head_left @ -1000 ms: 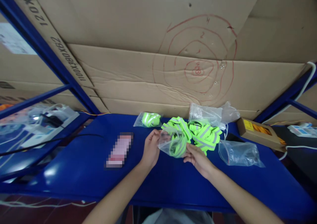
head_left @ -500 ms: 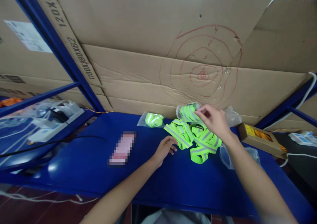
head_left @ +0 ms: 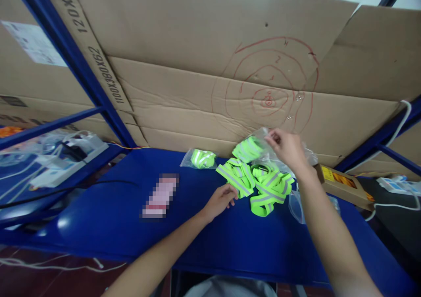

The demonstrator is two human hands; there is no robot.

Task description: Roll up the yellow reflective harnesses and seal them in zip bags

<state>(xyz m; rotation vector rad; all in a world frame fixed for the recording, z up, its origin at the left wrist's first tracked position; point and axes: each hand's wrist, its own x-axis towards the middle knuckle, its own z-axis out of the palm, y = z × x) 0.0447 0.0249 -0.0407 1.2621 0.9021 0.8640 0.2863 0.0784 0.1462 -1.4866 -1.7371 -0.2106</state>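
Note:
My right hand [head_left: 285, 147] pinches the edge of a clear plastic bag [head_left: 259, 136] near the cardboard wall, lifting it over a rolled green reflective strap [head_left: 247, 149]. Whether that roll is inside the bag is hard to tell. Two loose heaps of green strap with grey stripes lie in front, a left heap [head_left: 237, 177] and a right heap [head_left: 271, 186]. At the left heap's lower edge is my left hand [head_left: 223, 198], fingers curled and apart, holding nothing visible. Farther left lies another bagged strap [head_left: 201, 158].
On the blue table [head_left: 197, 244], a blurred-out pink rectangle [head_left: 160, 195] lies at left. A small cardboard box [head_left: 344, 186] and clear bags [head_left: 297, 207] are at right. Power strips with cables [head_left: 70, 161] lie far left; a cardboard sheet [head_left: 184, 91] stands behind.
My right hand has risen slightly with the bag's edge, and the bag now stretches up from the rolled strap. My left hand has barely moved. The view has shifted a little.

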